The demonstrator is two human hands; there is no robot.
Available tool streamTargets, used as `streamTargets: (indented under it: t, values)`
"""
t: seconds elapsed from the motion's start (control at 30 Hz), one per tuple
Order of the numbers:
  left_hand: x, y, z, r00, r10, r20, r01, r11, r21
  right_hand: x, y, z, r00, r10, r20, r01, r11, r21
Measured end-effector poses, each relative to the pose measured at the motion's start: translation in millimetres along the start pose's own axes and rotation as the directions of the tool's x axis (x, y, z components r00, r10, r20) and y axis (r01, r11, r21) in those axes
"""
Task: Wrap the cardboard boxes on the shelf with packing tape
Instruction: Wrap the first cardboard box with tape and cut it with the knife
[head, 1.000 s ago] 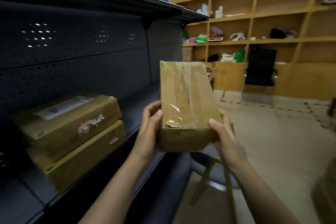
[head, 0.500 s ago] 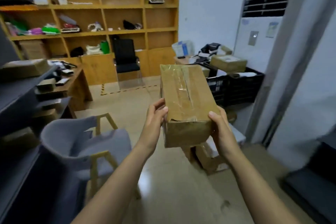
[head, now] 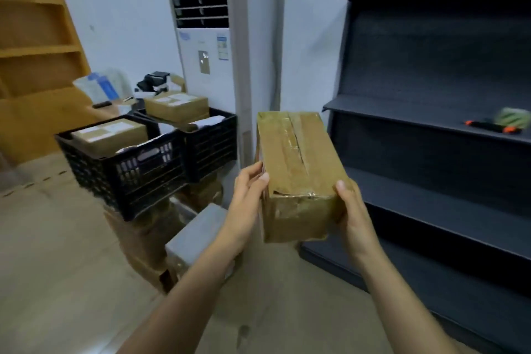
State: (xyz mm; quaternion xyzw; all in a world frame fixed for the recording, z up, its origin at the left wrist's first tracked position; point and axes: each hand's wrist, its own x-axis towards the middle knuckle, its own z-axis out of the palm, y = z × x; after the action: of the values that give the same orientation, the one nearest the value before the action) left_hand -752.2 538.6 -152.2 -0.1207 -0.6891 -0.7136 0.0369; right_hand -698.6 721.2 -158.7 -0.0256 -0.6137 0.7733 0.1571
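Observation:
I hold a brown cardboard box [head: 296,169] at chest height in the middle of the view, its top seam covered with clear tape that is wrinkled and partly loose at the near end. My left hand [head: 248,198] grips its left near corner, thumb on top. My right hand [head: 352,210] grips the right near corner, thumb on the top edge. A dark metal shelf unit [head: 425,115] stands at the right. On its upper visible shelf lie a greenish tape roll [head: 513,117] and a black tool with orange ends [head: 492,126].
Two black plastic crates [head: 149,169] holding labelled cardboard boxes sit on stacked cartons at the left. A grey box [head: 198,234] lies below my left arm. A tall white air conditioner [head: 212,46] stands behind. Wooden shelving [head: 34,46] fills the far left.
I have turned far to the right while carrying the box: the first dark shelf and the wooden wall shelving have swung out of view, and a second dark shelf unit now stands at the right.

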Motion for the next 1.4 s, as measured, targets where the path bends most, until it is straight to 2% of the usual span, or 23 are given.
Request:
streamTargets:
  t: [0.13, 0.3, 0.47, 0.67, 0.87, 0.97, 1.2, 1.33, 1.4]
  values:
    - [63.3, -12.2, 75.7, 0.985, -0.014, 0.174, 0.025, 0.998, -0.061, 40.7, -13.1, -57.0, 0.99, -0.06, -0.124, 0.05, 0.995, -0.082]
    - [150.3, -24.5, 163.4, 0.936, 0.092, 0.341, -0.052, 0.991, -0.125, 107.0, -37.5, -110.2, 0.943, -0.156, -0.293, 0.111, 0.98, -0.166]
    - [247.6, -22.7, 244.5, 0.881, 0.169, 0.443, -0.131, 0.985, -0.115, 187.9, -75.5, -151.9, 0.865, -0.245, -0.437, 0.166, 0.963, -0.213]
    - [337.3, -17.2, 319.9, 0.803, 0.229, 0.55, -0.15, 0.971, -0.184, 275.8, -104.0, -197.1, 0.801, -0.312, -0.511, 0.207, 0.945, -0.252]
    - [407.6, -25.7, 384.9, 0.801, 0.272, 0.534, -0.224, 0.962, -0.154, 369.7, -111.8, -262.6, 0.806, -0.287, -0.518, 0.185, 0.953, -0.241]
    - [436.8, -34.1, 416.0, 0.814, 0.281, 0.508, -0.26, 0.959, -0.114, 420.0, -108.0, -300.1, 0.83, -0.253, -0.497, 0.168, 0.963, -0.21]
    - [496.5, -58.8, 469.5, 0.875, 0.251, 0.415, -0.276, 0.961, 0.002, 523.5, -97.2, -367.6, 0.914, -0.148, -0.378, 0.085, 0.98, -0.179]
    - [515.8, -73.1, 490.9, 0.886, 0.213, 0.413, -0.248, 0.968, 0.034, 559.5, -86.2, -395.8, 0.946, -0.112, -0.305, 0.056, 0.981, -0.187]
    - [522.8, -80.5, 498.2, 0.881, 0.189, 0.434, -0.236, 0.97, 0.056, 571.4, -79.0, -407.5, 0.945, -0.095, -0.314, 0.038, 0.982, -0.183]
